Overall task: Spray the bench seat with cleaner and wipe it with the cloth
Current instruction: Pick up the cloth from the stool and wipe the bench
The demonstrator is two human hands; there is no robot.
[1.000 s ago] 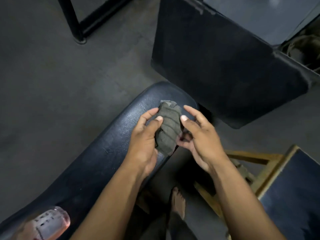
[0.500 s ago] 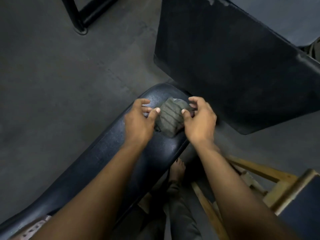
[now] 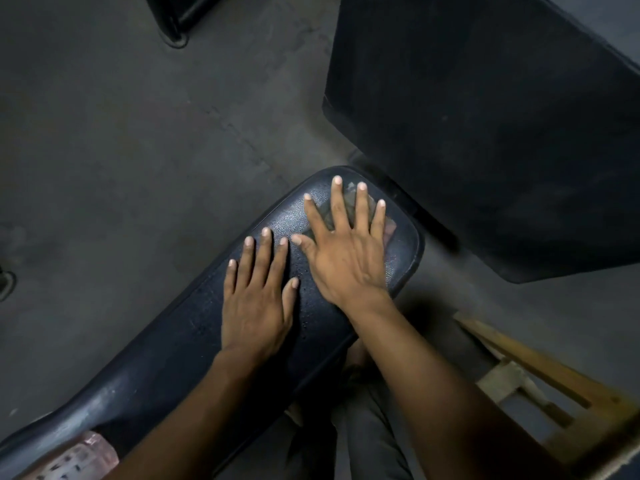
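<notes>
The black padded bench seat (image 3: pixel 180 348) runs from the lower left up to a rounded end at centre. Small droplets dot its surface near the hands. My right hand (image 3: pixel 346 251) lies flat with fingers spread on the grey-green cloth (image 3: pixel 349 204), pressing it against the seat's far end; only slivers of cloth show between the fingers. My left hand (image 3: pixel 258 299) rests flat and spread on the bare seat just left of it, holding nothing. A pinkish clear spray bottle (image 3: pixel 74 459) with a printed label lies at the bottom left on the seat.
A large dark padded panel (image 3: pixel 485 126) stands tilted right behind the seat's end. A wooden frame (image 3: pixel 540 382) sits at the lower right. Black metal legs (image 3: pixel 173 19) stand on the grey floor at top left. My leg and foot show under the seat.
The cloth was bunched between both hands above the seat; now it is flattened on the seat's end under my right palm. My left hand let go and lies flat on the seat.
</notes>
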